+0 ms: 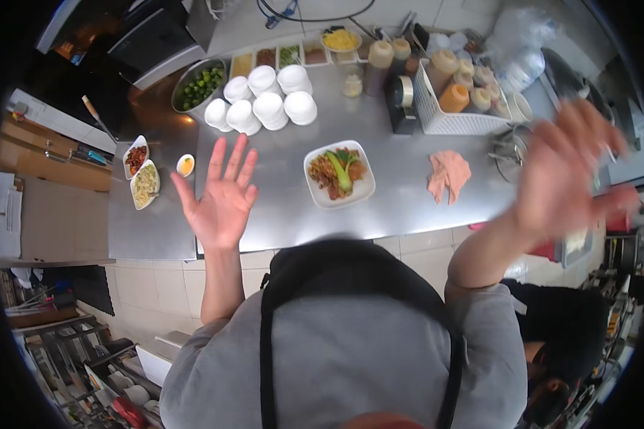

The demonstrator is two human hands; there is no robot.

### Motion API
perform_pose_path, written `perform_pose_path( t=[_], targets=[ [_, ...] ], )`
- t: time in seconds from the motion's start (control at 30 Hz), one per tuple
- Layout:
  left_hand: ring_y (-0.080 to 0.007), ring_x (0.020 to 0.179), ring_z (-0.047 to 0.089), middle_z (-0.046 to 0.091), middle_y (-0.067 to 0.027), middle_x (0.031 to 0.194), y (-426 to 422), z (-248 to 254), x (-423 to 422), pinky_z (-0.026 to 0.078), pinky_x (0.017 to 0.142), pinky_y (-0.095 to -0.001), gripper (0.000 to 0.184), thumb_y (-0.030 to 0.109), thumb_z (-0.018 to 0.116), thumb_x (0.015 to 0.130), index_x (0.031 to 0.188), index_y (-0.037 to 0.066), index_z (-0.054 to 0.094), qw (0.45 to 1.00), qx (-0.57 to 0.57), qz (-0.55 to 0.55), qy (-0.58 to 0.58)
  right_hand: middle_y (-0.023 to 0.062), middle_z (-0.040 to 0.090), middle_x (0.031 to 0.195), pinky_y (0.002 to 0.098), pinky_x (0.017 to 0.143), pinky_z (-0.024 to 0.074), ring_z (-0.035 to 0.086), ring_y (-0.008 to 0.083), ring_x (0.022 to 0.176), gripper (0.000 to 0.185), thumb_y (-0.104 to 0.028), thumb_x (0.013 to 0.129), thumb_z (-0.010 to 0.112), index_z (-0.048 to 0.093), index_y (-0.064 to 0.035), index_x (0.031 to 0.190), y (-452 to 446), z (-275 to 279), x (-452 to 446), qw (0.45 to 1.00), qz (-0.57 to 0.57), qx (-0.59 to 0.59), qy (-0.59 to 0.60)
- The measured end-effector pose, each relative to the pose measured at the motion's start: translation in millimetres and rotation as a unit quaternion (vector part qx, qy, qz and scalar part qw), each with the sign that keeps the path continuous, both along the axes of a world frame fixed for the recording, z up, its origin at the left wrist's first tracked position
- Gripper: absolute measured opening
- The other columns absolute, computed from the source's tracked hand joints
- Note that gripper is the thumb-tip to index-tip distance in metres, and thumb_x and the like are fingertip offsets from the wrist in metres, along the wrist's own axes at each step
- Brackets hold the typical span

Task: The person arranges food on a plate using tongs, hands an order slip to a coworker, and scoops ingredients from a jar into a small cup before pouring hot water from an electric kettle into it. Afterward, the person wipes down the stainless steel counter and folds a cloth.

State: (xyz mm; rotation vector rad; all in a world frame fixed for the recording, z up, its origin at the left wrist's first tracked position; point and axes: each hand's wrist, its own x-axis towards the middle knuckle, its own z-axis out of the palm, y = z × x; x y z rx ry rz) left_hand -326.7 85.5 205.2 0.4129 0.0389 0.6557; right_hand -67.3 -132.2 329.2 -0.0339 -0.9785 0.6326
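**The plate (366, 191) on the counter (401, 154), nothing in grasp**

The plate stands flat in the middle of the counter, near its front edge, with food and a green vegetable on top. No hand touches it. The left hand (223, 214) is raised to its left, palm up and fingers spread, released; the egg (185, 166) is just beside its thumb. The right hand (562, 175) is raised farther away, blurred, with fingers apart; I see nothing in it. In my judgement, this is a pause between two actions. To take hold of the plate from here would call for lowering both hands and keeping it level, because the food is heaped. Farther out, the cloth (449, 176) lies to the right, and white bowls (270, 107) are stacked behind, with the basket (469, 126) at the back right.
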Motion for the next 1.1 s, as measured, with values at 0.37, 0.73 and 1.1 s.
perform_pose_path(
  t=[0.37,0.73,1.1],
  targets=[
    [-0.0211,0.092,0.055,0.053,-0.0110,0.107,-1.3,-187.7,38.9,0.050,0.072,-0.0343,0.042,0.029,0.051,0.087,0.119,0.005,0.039,0.822,0.206,-0.089,0.524,0.0145,0.063,0.081,0.0359,0.069,0.0463,0.060,0.0304,0.075,0.021,-0.019,0.074,0.058,0.065,-0.0062,0.089,-43.3,-360.5,158.2,0.208,-0.648,-0.641,-0.355],
    [-0.0268,0.084,0.061,0.053,-0.0176,0.108,19.7,-203.3,63.9,0.054,0.069,-0.0342,0.051,-0.001,0.042,0.076,0.126,0.003,0.031,0.790,0.218,-0.197,0.538,0.0036,0.061,0.075,0.0238,0.059,0.0404,0.054,0.0104,0.066,0.015,-0.009,0.071,0.054,0.064,-0.0042,0.082,-60.9,-277.2,175.2,0.694,-0.358,-0.609,-0.137],
    [-0.0208,0.072,0.062,0.062,-0.0122,0.085,91.3,-197.4,71.6,0.054,0.054,-0.0315,0.028,0.009,0.050,0.076,0.103,0.005,0.059,0.624,0.466,-0.167,0.604,0.0058,0.059,0.079,0.0252,0.062,0.0447,0.053,0.0129,0.069,0.008,-0.007,0.080,0.055,0.057,-0.0049,0.087,106.4,-325.9,73.4,0.725,-0.243,-0.549,-0.338]
  ],
)
